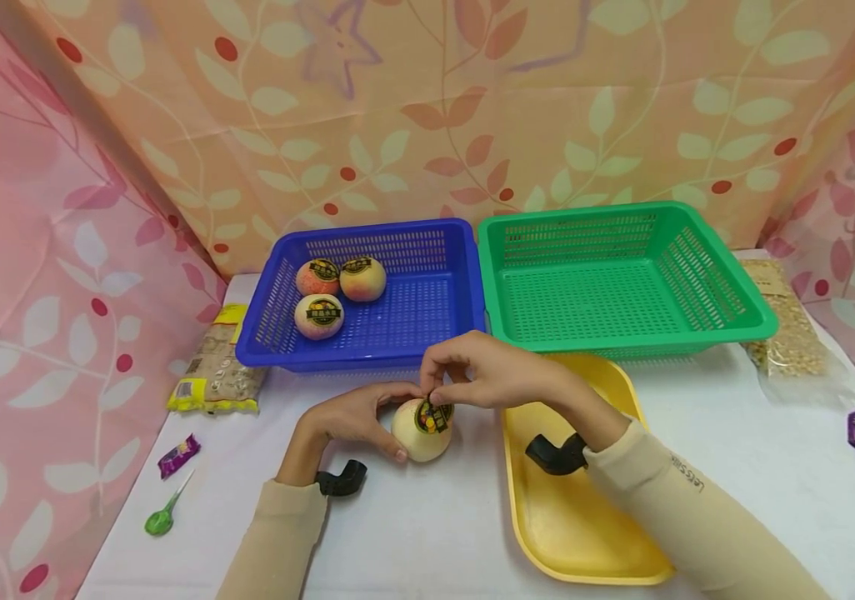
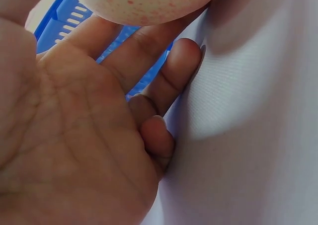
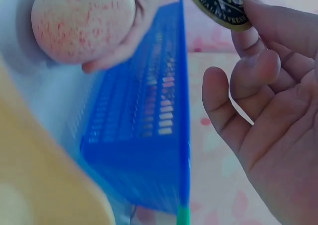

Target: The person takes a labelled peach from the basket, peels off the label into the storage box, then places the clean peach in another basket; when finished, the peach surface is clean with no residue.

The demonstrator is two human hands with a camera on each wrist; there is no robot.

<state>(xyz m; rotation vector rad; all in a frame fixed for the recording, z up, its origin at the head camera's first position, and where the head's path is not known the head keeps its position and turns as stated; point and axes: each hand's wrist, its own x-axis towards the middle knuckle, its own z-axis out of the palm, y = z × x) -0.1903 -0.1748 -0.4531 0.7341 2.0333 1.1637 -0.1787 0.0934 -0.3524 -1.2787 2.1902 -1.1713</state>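
Pale peach point(image 1: 411, 439) sits on the desk point(image 1: 427, 537), left of the yellow tray point(image 1: 585, 537); I grip it with the left hand point(image 1: 356, 418) and pinch a dark label point(image 3: 219, 9) with the right hand point(image 1: 491, 372). I'd steady it, keeping the label uncreased.

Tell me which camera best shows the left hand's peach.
The head view: the peach shows uncropped, though the sticker partly covers it. The right wrist view cuts off one edge; the left shows only a strip.

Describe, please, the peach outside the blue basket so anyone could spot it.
Start at the blue basket. On its near side, the left hand holds a pale peach. Unlike the three peaches inside, it is being held.
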